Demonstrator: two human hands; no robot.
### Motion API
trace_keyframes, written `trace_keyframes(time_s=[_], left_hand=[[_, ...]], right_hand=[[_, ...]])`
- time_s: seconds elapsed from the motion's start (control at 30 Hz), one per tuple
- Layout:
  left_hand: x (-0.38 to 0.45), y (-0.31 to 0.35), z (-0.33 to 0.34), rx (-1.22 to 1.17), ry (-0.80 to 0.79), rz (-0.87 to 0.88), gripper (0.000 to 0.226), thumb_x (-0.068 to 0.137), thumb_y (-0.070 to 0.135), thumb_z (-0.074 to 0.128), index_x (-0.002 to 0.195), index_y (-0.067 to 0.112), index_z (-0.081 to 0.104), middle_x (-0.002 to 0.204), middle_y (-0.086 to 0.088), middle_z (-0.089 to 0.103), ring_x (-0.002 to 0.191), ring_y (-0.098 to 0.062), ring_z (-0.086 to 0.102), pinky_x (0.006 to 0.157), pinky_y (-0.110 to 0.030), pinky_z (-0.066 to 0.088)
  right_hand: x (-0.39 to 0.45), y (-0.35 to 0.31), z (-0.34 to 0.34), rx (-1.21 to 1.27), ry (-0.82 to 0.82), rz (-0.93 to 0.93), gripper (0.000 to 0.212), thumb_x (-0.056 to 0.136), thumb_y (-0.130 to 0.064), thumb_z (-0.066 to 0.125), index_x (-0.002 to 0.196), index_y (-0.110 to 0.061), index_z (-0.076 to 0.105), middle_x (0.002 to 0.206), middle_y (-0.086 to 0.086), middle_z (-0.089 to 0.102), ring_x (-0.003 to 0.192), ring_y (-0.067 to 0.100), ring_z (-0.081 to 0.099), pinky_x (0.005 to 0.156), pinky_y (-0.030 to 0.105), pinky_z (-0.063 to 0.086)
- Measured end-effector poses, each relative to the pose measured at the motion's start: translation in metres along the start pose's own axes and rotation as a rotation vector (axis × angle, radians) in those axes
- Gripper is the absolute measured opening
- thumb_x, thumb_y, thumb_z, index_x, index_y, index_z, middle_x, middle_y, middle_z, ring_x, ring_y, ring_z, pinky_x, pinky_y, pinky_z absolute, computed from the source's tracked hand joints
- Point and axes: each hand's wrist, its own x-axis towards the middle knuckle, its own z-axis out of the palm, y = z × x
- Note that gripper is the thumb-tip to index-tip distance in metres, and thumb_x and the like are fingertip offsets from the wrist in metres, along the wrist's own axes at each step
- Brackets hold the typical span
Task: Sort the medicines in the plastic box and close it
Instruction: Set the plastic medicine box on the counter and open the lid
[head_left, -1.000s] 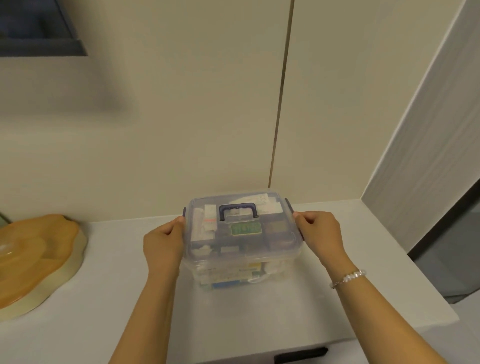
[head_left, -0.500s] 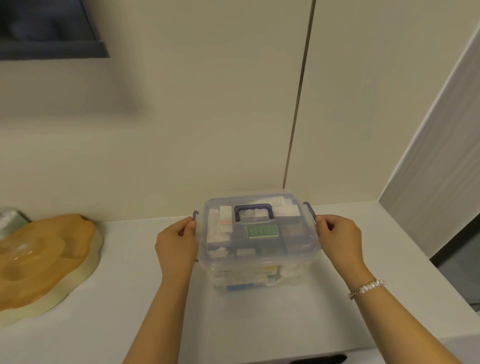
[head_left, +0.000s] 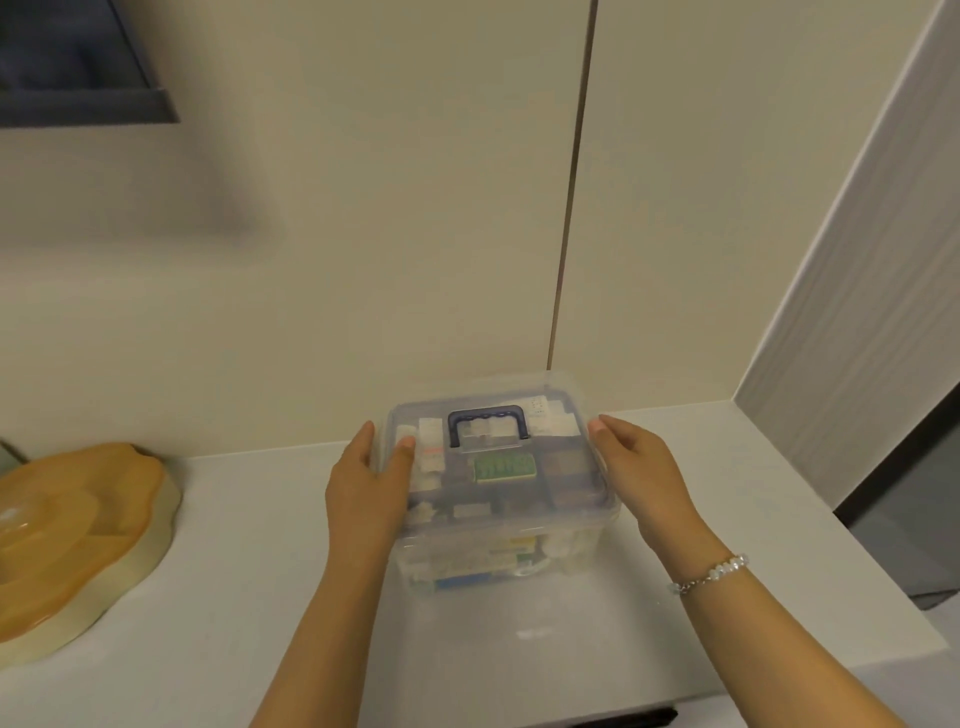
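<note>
A clear plastic box full of medicine packs stands on the white counter near the wall. Its clear lid with a dark blue handle lies on top. A green blister pack and several white packs show through it. My left hand clasps the lid's left edge, with the thumb on top. My right hand presses flat against the lid's right edge, fingers extended. The side latches are not visible.
An orange-lidded, wavy-edged container sits at the counter's left. The white counter ends at a front edge with a dark drawer handle. A grey panel bounds the right side, and the beige wall stands right behind the box.
Both hands left the purple side latches and now clasp the lid's edges, the left thumb on top. The latches have gone out of sight. The view shifted, placing the box further right.
</note>
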Motion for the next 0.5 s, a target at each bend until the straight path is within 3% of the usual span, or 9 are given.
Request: trace_keyframes(time_s=[0.07, 0.13, 0.2, 0.3, 0.4, 0.5], left_hand=[[-0.004, 0.008, -0.002, -0.036, 0.047, 0.075, 0.06, 0.085, 0.038, 0.06, 0.137, 0.016, 0.041, 0.145, -0.002, 0.044, 0.132, -0.02, 0.041, 0.108, -0.034, 0.032], [-0.007, 0.016, -0.004, -0.098, 0.061, 0.151, 0.063, 0.081, 0.037, 0.065, 0.137, 0.02, 0.041, 0.144, 0.002, 0.044, 0.131, -0.015, 0.042, 0.109, -0.032, 0.032], [-0.009, 0.023, -0.005, -0.144, 0.05, 0.2, 0.065, 0.079, 0.034, 0.068, 0.137, 0.022, 0.041, 0.143, 0.005, 0.045, 0.13, -0.011, 0.042, 0.108, -0.031, 0.033], [-0.01, 0.03, -0.003, -0.179, 0.001, 0.223, 0.067, 0.078, 0.034, 0.07, 0.138, 0.024, 0.04, 0.143, 0.008, 0.043, 0.125, -0.001, 0.039, 0.102, -0.022, 0.032], [-0.015, 0.033, 0.004, -0.241, -0.08, 0.224, 0.067, 0.078, 0.033, 0.069, 0.138, 0.027, 0.04, 0.143, 0.01, 0.043, 0.128, -0.004, 0.04, 0.099, -0.021, 0.033], [-0.024, 0.037, 0.014, -0.238, -0.2, 0.258, 0.07, 0.076, 0.045, 0.065, 0.139, 0.034, 0.034, 0.144, 0.013, 0.039, 0.132, -0.009, 0.039, 0.107, -0.033, 0.036]], right_hand=[[-0.003, -0.005, -0.002, 0.1, 0.039, -0.011, 0.032, 0.09, -0.031, 0.047, 0.088, -0.002, 0.06, 0.082, 0.01, 0.064, 0.074, 0.024, 0.057, 0.066, 0.034, 0.046], [-0.004, -0.011, -0.005, 0.241, 0.084, 0.001, 0.018, 0.09, -0.032, 0.051, 0.099, -0.018, 0.057, 0.089, -0.006, 0.06, 0.079, 0.015, 0.058, 0.068, 0.027, 0.047], [-0.002, -0.02, -0.014, 0.457, 0.09, 0.082, 0.023, 0.09, -0.032, 0.053, 0.111, -0.022, 0.051, 0.092, -0.004, 0.059, 0.073, 0.013, 0.062, 0.057, 0.023, 0.048], [-0.002, -0.028, -0.036, 0.654, -0.021, 0.175, 0.018, 0.093, -0.032, 0.048, 0.1, -0.018, 0.058, 0.082, 0.001, 0.061, 0.051, 0.01, 0.062, 0.035, 0.018, 0.041], [-0.007, -0.027, -0.059, 0.786, -0.088, 0.229, 0.022, 0.093, -0.031, 0.047, 0.099, -0.015, 0.06, 0.081, 0.0, 0.067, 0.053, 0.01, 0.066, 0.037, 0.017, 0.044], [-0.01, -0.024, -0.077, 0.91, 0.008, 0.237, 0.019, 0.094, -0.029, 0.044, 0.095, -0.017, 0.058, 0.083, -0.001, 0.068, 0.053, 0.009, 0.067, 0.04, 0.014, 0.045]])
